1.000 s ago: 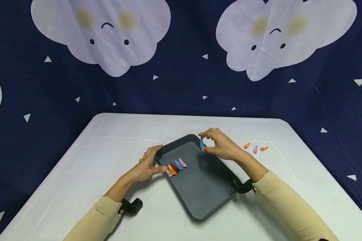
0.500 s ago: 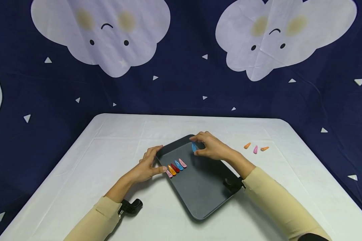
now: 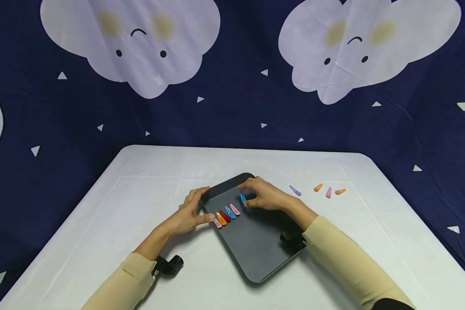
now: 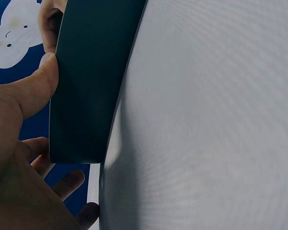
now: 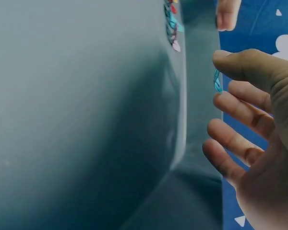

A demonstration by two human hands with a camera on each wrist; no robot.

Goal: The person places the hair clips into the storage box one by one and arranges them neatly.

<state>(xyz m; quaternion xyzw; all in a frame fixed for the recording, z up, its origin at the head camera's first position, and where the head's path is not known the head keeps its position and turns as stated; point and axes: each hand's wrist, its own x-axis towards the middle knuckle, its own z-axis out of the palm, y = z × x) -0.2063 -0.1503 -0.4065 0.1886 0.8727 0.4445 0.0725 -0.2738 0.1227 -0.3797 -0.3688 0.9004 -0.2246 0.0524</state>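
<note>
My right hand [image 3: 269, 196] pinches a blue snap hair clip [image 3: 243, 198] between thumb and fingers, above the far part of a dark grey baking tray [image 3: 263, 258]. In the right wrist view the blue clip [image 5: 217, 80] stands upright between thumb and a fingertip. My left hand [image 3: 190, 215] holds the tray's far left corner, thumb on the left rim and fingers round the corner. Inside the tray, along its left side, several clips lie in a slanted row: pink, orange, a red clip [image 3: 224, 215], a blue one, and a pink clip [image 3: 234, 209] at the row's right end.
On the white table [image 3: 151, 172], right of the tray, lie a purple clip [image 3: 295, 190], an orange clip [image 3: 318, 187], a pink clip [image 3: 328, 193] and another orange clip [image 3: 340, 191]. A dark blue cloth [image 3: 240, 112] with clouds hangs behind.
My right hand has moved left and nearer over the tray with the blue clip, towards the row. The purple clip on the table has come into view. My left hand has stayed put.
</note>
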